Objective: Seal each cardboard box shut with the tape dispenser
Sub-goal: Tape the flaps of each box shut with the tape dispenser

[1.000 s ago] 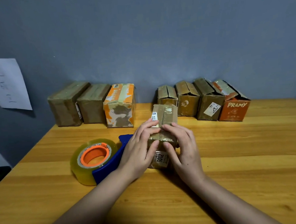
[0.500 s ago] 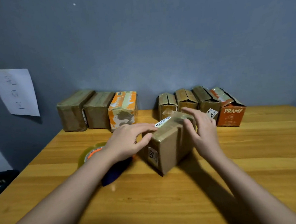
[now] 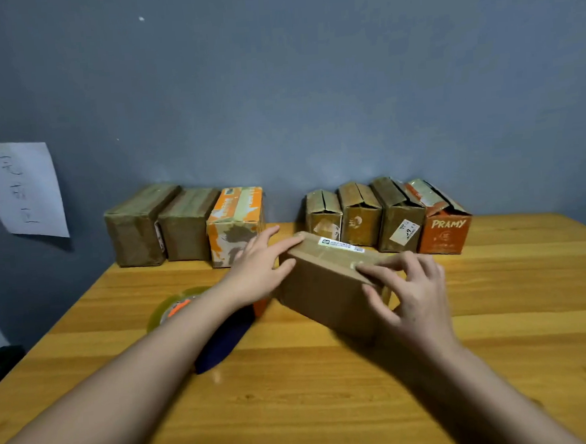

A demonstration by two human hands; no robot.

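Plain brown cardboard box [image 3: 326, 288], white label on top, between both hands.

Plain brown cardboard box [image 3: 326, 288], white label on top, lies slanted at table centre. Tape dispenser [image 3: 202, 325], blue body with clear roll, just left, mostly hidden; apparently flat.

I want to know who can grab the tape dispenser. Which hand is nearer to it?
Left. The left hand is just above and beyond the tape dispenser, on the box's left end. The right hand holds its right end.
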